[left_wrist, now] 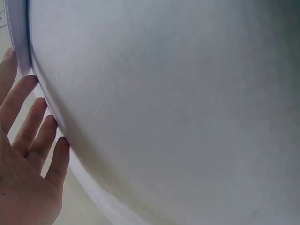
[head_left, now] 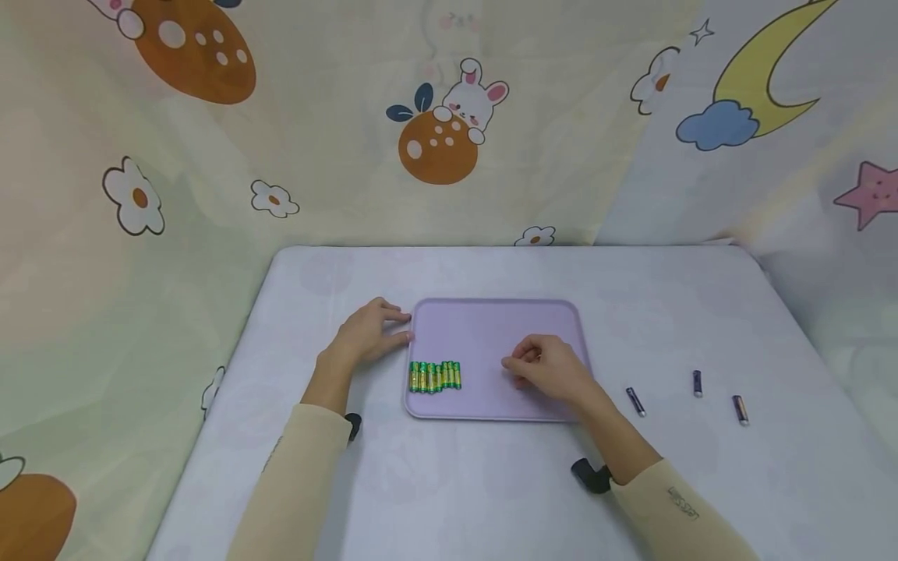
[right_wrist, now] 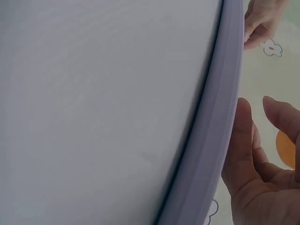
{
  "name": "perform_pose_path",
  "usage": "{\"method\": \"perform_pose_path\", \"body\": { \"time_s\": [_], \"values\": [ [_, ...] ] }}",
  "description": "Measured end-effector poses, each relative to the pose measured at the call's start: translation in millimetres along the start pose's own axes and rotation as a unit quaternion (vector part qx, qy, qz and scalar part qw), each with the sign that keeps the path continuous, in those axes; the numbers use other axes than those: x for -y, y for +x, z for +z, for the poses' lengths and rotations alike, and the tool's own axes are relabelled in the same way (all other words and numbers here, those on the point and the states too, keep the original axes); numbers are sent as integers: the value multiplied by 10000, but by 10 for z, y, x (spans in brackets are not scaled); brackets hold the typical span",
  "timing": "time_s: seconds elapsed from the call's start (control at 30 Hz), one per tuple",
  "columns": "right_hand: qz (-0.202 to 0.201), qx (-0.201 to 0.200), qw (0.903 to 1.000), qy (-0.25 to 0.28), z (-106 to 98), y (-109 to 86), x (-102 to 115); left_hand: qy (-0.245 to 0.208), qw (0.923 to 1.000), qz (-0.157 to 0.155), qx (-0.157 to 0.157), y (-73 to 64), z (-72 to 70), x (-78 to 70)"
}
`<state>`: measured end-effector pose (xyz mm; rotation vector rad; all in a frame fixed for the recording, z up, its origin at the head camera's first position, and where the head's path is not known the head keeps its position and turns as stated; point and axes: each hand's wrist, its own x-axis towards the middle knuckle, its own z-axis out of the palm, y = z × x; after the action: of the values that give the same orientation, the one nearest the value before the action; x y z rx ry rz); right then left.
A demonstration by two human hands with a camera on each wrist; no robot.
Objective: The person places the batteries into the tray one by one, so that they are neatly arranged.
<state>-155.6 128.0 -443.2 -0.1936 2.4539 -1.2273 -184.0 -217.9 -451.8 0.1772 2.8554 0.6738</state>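
Observation:
A lilac tray (head_left: 501,405) lies on the table. Several green-and-yellow batteries (head_left: 435,376) stand side by side in a row at its lower left. My left hand (head_left: 368,333) is at the tray's left rim, thumb and fingertips at the edge; the left wrist view shows its fingers (left_wrist: 35,124) extended and spread. Over the right half of the tray is my right hand (head_left: 550,366), its fingers loosely bent. In the right wrist view a gap separates thumb and forefinger of that hand (right_wrist: 262,183), and nothing shows between them. Whether it touches the tray I cannot tell.
Three dark batteries lie apart on the white-covered table (head_left: 463,491), right of the tray: one near it (head_left: 635,401), one farther off (head_left: 698,383) and one farthest right (head_left: 740,410). A patterned cloth (head_left: 337,125) hangs behind the table.

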Motion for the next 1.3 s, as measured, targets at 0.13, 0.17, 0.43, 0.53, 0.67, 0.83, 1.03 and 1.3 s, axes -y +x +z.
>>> {"method": "perform_pose_path", "body": {
  "time_s": [0.13, 0.17, 0.43, 0.53, 0.67, 0.83, 1.03, 1.3],
  "values": [
    [-126, -125, 9998, -42, -135, -50, -73, 11, 10000, -30, 21, -1, -1, -14],
    [-164, -151, 9997, -84, -172, -60, -89, 10, 10000, -49, 23, -4, -7, -18],
    [-213, -356, 9987, -307, -455, -136, -214, -18, 9999, -103, 21, -14, -20, -33],
    [-173, -412, 9985, -301, -541, -164, -266, -19, 9999, -99, 18, -14, -16, -33],
    [-156, -535, 9976, -405, -654, -223, -332, -13, 9999, -135, 28, -16, -12, -24],
    [-119, -670, 9962, -535, -820, -323, -446, -16, 9999, -148, 32, -20, -4, -28],
    [117, -706, 9953, -654, -1032, -446, -637, -42, 9999, -147, 18, -25, -9, -39],
    [463, -695, 9922, -928, -1203, -611, -862, -8, 10000, -54, 17, 2, -3, -16]
  ]
}}
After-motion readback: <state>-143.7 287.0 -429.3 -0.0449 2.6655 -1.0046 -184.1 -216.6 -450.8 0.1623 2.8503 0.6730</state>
